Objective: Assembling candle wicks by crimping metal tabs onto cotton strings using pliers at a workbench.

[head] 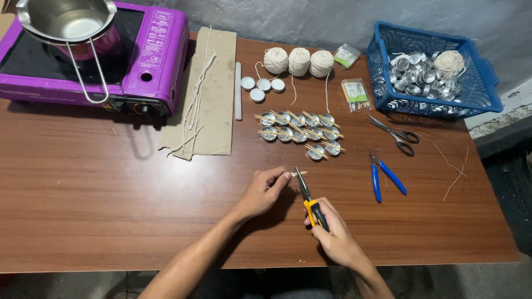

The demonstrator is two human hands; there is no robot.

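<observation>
Two hands work near the front edge of the desk (83, 210). The left hand (265, 191) pinches a tiny pale wick piece (299, 174) between thumb and fingertips, its fingers closed together on it. The right hand (332, 235) is clamped around the yellow-and-black handles of the needle-nose pliers (308, 195), whose slim tip points up toward the wick piece and meets it just beside the left fingertips; whether the tip is biting on it is too small to tell.

The wick piece looks very light, thin and limp, likely to bend or slip out of a loose pinch, so it is best held close to its end, right beside where the pliers' tip meets it. The pliers are stiff and steady, best gripped low on the padded handles, as the right hand does.

Beyond the hands stand rows of small metal cups (299, 134) with thin sticks laid across them. Further back are three balls of twine (299, 61), a few white discs (260, 86) and a cardboard sheet (213, 111) with lengths of string on it. A purple portable stove (160, 61) carries a steel pot (69, 22) at the far left. To the right lie blue-handled pliers (386, 177), scissors (396, 134) and a blue basket (382, 88) of empty metal cups.
</observation>
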